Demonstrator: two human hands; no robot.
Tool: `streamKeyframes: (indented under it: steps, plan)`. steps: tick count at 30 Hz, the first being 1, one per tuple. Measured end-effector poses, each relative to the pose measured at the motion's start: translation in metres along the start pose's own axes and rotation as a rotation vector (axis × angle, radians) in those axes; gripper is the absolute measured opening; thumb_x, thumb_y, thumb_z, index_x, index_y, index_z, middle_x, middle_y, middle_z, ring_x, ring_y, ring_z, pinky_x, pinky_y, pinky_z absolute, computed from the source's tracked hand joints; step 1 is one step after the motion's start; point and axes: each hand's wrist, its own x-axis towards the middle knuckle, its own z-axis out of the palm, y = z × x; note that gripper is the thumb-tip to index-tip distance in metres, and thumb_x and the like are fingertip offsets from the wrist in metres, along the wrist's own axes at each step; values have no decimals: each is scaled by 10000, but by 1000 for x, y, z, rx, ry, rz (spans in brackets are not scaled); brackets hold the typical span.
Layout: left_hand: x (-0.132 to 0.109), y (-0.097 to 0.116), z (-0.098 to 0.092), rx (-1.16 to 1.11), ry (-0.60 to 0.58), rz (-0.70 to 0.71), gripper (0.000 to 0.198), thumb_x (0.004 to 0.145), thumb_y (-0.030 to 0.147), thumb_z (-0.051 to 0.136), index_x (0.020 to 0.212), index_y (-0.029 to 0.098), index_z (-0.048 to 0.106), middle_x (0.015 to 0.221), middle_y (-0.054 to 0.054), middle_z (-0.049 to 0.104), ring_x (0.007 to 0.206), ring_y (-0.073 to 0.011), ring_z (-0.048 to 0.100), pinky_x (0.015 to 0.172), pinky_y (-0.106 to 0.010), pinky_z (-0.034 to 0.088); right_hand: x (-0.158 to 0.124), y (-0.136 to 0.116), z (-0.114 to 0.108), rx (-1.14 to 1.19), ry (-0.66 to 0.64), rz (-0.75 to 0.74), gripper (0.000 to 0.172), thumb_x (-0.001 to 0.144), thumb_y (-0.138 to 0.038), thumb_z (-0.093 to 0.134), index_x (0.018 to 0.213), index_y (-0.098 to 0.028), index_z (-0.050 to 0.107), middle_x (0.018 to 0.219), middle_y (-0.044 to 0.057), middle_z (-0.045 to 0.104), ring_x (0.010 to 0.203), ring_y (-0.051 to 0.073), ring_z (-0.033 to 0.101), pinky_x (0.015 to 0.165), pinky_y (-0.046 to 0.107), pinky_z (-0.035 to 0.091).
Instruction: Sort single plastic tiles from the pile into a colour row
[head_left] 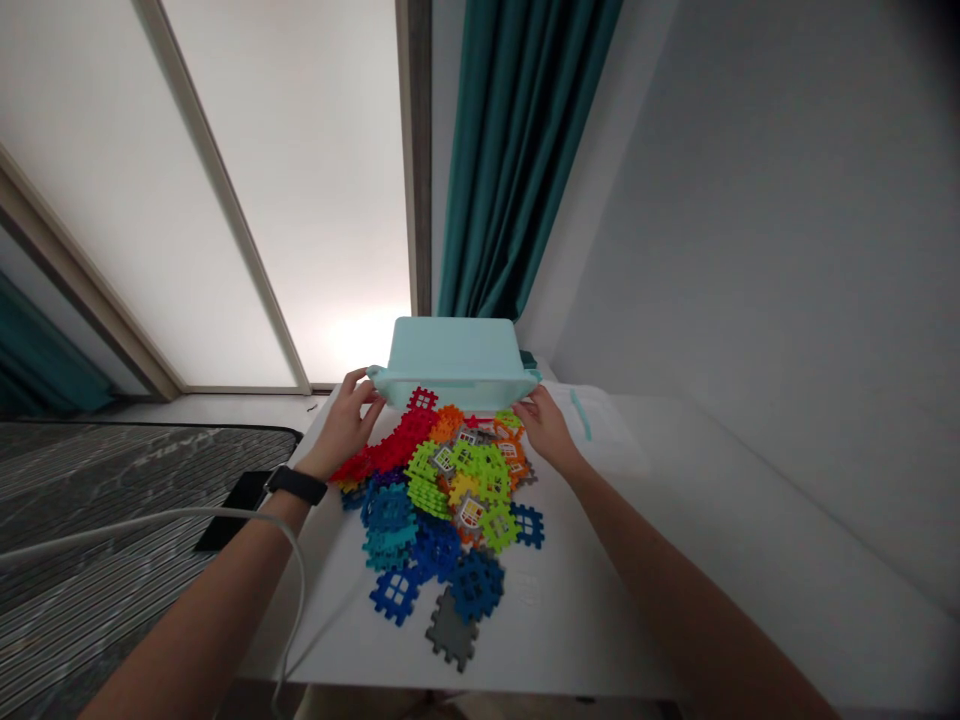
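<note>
A mint-green plastic bin [457, 348] is tipped on its side at the far end of the table, its opening towards me. My left hand [349, 422] grips the left end of its rim, and my right hand [546, 428] holds the right end. In front of the bin spreads a heap of interlocking plastic tiles [491, 470] with toothed edges, in red, orange, lime, blue, teal and grey. Some have window cut-outs. A grey tile [451, 630] lies closest to me, beside dark blue ones. The inside of the bin is mostly hidden.
The tiles rest on a white table [570, 620]. A translucent lid [600, 425] with a mint strip lies right of the bin. A white cable [296, 560] crosses by my left forearm. A black flat object [236, 510] lies on the striped bedding [135, 500] at left.
</note>
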Motion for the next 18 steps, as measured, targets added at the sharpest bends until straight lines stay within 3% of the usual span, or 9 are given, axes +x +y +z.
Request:
streamKeyframes:
  steps: [6,14,18]
  plan:
    - [12,-11,4,-87,-65,-99,264,981,371,506,1138,178,595,1313,-132,502,811,-151,707,830,-401,632,15,3,5,-31,-27,-3,220,911,-393,559,1040,-227,622,1094,87,596,1048,266,611,919,485,580]
    - [25,-14,2,-105,-2,-94,256,971,338,533,1168,184,587,1346,-134,488,843,-144,687,852,-398,634,29,1,8,-24,-30,2,243,922,-413,565,1074,-232,620,1126,86,557,962,231,621,865,430,609]
    - [30,-21,1,-153,18,-189,270,930,309,563,1179,206,587,1300,-109,510,844,-150,659,821,-396,622,36,2,19,5,-20,41,281,929,-430,530,1111,-228,601,1174,95,542,917,219,641,796,412,631]
